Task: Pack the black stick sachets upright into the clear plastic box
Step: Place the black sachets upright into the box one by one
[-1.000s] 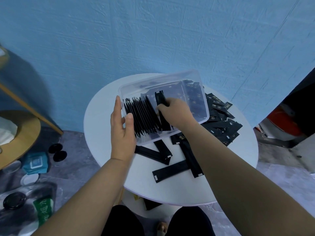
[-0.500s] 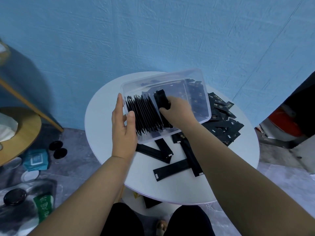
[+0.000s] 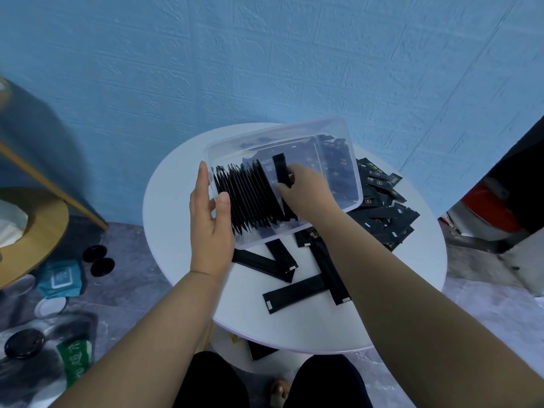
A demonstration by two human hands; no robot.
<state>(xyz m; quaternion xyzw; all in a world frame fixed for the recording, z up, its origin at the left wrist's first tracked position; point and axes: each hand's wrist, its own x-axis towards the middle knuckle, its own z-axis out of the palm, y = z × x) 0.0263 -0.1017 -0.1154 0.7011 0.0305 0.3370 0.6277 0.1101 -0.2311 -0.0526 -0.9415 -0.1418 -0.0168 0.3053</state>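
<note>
The left hand (image 3: 210, 231) has not shifted in the last second. It clasps the left end of the clear plastic box (image 3: 279, 134), thumb hooked over the rim and fingers flat along the outer wall, holding the box tilted above the white round table (image 3: 176, 231). Just right of that thumb, the row of upright sachets (image 3: 250, 198) leans as it did before. Right of the row, past a narrow gap, the right hand (image 3: 309, 195) reaches into the box and pinches one black stick sachet (image 3: 281, 169) upright. A second ago nearly the sachet's whole length showed beside the hand. Now only its upper part rises above the fingers.

Below the box, nearer the person than either grip, loose sachets (image 3: 278, 260) lie flat and crossed on the table. A larger heap of sachets (image 3: 382, 210) lies right of the right hand, partly under the box.

Far left of the left hand stands a wooden side table (image 3: 29, 231), with a blue packet (image 3: 60, 278) and two black lids (image 3: 98, 260) on the grey floor. A textured blue wall (image 3: 265, 54) rises behind. Something red (image 3: 485, 210) sits at the far right, too blurred to tell what it is.
</note>
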